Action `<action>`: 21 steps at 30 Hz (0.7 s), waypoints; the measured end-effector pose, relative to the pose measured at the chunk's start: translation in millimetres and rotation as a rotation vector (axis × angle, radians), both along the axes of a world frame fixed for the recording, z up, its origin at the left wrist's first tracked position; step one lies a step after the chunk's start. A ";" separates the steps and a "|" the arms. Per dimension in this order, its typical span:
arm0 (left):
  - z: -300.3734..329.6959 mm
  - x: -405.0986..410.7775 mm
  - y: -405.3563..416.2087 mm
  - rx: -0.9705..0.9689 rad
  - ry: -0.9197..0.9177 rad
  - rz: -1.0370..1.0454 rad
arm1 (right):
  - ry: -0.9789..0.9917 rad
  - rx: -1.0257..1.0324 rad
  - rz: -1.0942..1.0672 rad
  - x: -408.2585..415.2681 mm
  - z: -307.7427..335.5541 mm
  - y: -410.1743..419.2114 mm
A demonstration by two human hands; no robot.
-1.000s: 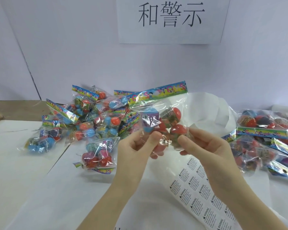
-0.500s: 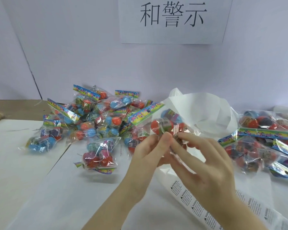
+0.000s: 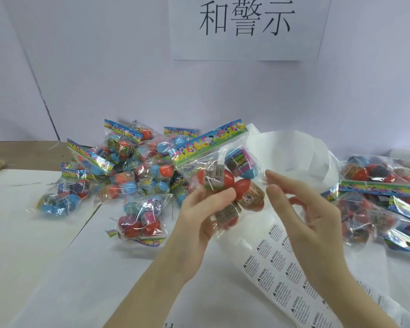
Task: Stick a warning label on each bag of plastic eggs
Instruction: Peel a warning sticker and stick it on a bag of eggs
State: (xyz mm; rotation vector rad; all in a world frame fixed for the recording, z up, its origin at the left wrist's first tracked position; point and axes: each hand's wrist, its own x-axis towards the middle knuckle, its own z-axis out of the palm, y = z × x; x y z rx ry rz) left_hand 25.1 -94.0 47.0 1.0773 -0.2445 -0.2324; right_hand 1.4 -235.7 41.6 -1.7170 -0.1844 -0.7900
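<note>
Bag (image 3: 219,176) pinched upright in left hand (image 3: 200,217), face exposed for a label; right hand (image 3: 303,209) beside it, fingers apart, empty.

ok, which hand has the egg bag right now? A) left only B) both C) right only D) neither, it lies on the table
A: the left hand holds the raised egg bag in its grip, while the right hand is beside it with fingers spread, off the plastic.
</note>
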 end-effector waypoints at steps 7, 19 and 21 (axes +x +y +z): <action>-0.6 -0.4 -4.3 0.111 -0.014 0.072 | -0.051 0.078 -0.031 -0.9 0.6 -1.2; -0.9 0.6 2.2 0.094 -0.057 0.044 | 0.055 0.097 0.196 -3.9 9.5 -6.1; -1.1 1.2 3.2 0.077 -0.041 0.070 | 0.124 0.221 0.280 -4.2 12.3 -7.4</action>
